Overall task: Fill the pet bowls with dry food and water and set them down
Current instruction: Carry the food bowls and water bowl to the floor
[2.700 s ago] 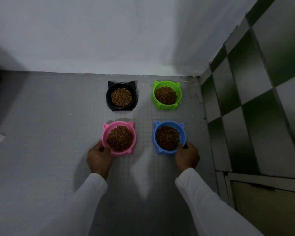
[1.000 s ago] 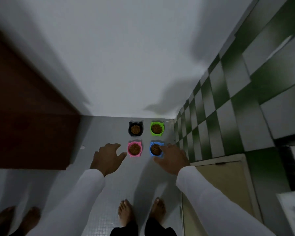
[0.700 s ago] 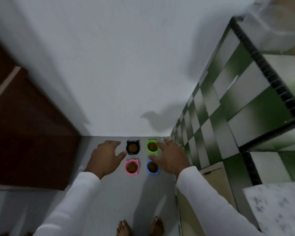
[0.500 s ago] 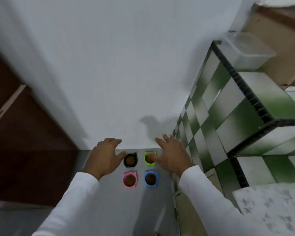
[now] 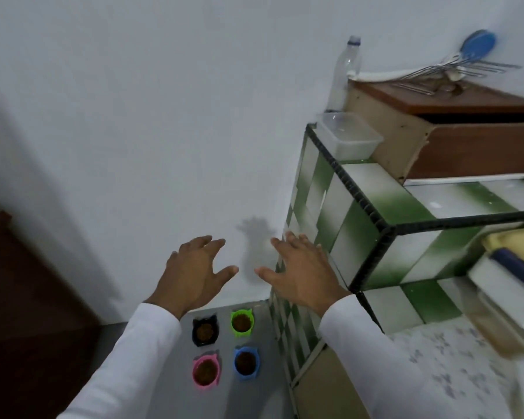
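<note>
Looking down into a corner of white wall [image 5: 133, 116] and grey floor [image 5: 170, 388], with a green-and-white tiled counter [image 5: 372, 204] rising on the right and a dark brown door [image 5: 28, 297] closing off the left.

Hovering in mid-air above the floor: left hand [image 5: 194, 273] and right hand [image 5: 300, 275], both palm-down with fingers spread wide, holding nothing, well apart from the bowls.

Sitting on the floor in a neat square near the counter's foot: black bowl [image 5: 205, 328] and green bowl [image 5: 241, 322] at the back, pink bowl [image 5: 205, 371] and blue bowl [image 5: 246, 362] in front, each carrying brown dry food. No water showing in any of them, so probably turning to the water part now.

Doing that well likely meaning reaching up to the counter rather than down, going for the plastic bottle [image 5: 344, 77] standing against the wall, gripping it round the body and keeping it upright on the way. Whether it holds water: cannot tell.

Crowding that reach: a clear plastic tub [image 5: 348, 137] just in front of the bottle, a wooden box [image 5: 466, 131] beside it, and loose metal utensils [image 5: 454, 71] lying on top, overhanging and easy to knock. Also worth minding: stepping clear of the filled bowls below.
</note>
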Action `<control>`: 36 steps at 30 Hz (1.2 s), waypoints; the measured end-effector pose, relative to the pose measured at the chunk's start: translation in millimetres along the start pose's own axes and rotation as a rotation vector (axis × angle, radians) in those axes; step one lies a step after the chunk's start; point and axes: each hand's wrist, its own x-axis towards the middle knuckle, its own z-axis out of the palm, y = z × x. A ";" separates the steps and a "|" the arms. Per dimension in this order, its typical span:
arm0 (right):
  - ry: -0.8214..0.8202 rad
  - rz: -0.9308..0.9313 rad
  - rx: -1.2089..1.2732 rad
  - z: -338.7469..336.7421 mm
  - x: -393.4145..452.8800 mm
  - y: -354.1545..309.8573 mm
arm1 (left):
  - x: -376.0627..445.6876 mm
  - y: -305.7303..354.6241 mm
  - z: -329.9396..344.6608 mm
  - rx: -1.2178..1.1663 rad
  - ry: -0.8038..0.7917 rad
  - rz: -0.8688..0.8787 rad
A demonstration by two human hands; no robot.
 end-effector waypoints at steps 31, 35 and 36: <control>0.345 0.841 0.040 -9.8 -251.9 33.5 | -49.9 140.2 33.3 -0.039 -0.271 0.834; 0.346 0.937 0.028 -5.8 -298.2 30.0 | -75.7 165.6 45.9 -0.033 -0.322 0.920; 0.350 0.976 0.028 -5.1 -313.6 28.8 | -85.8 174.6 49.2 -0.032 -0.332 0.955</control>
